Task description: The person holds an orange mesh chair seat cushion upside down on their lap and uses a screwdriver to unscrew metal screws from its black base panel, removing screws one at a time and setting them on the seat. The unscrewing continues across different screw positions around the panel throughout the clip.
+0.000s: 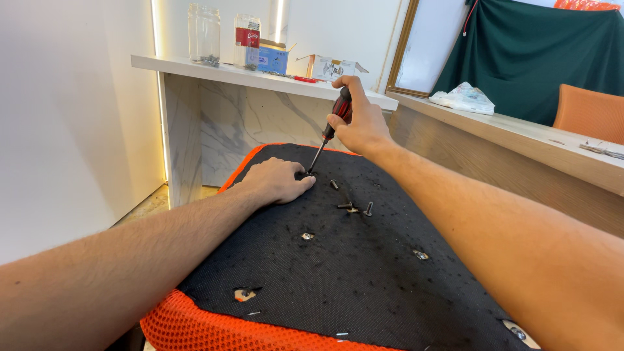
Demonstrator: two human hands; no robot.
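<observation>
Screwdriver point(331, 127), red-and-black handle, gripped in closed fingers of right hand point(361, 123); tip down at a hole in the black seat underside point(351, 273). Left hand point(278, 180) lies flat just beside the tip, fingers curled loosely, holding nothing. Risk: tip slips off, jabs those fingers. 3 loose screws point(354, 208) just right of left hand could roll off. White counter point(260, 77) beyond, jars point(204, 36), boxes point(273, 57).
</observation>
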